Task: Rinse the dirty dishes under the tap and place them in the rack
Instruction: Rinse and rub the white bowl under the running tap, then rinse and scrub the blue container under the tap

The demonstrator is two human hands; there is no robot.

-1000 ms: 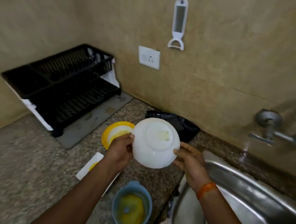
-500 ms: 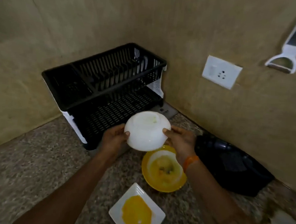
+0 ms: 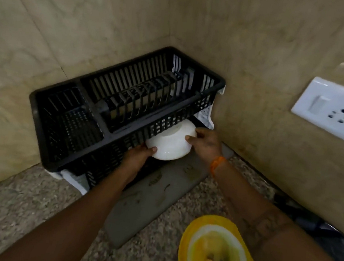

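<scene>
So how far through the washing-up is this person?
Early on, it seems. In hand: the white bowl, upside down and held by the left hand and right hand, is being slid into the lower tier of the black rack. Nothing else shows in the rack, and its upper tier looks bare. Left: the yellow plate on the counter is smeared with yellow residue.

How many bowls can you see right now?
2. A round white bowl, upside down, is held by the left hand and right hand at the black plastic rack's lower shelf. A dirty round yellow bowl sits on the counter. Others may be out of view.
</scene>
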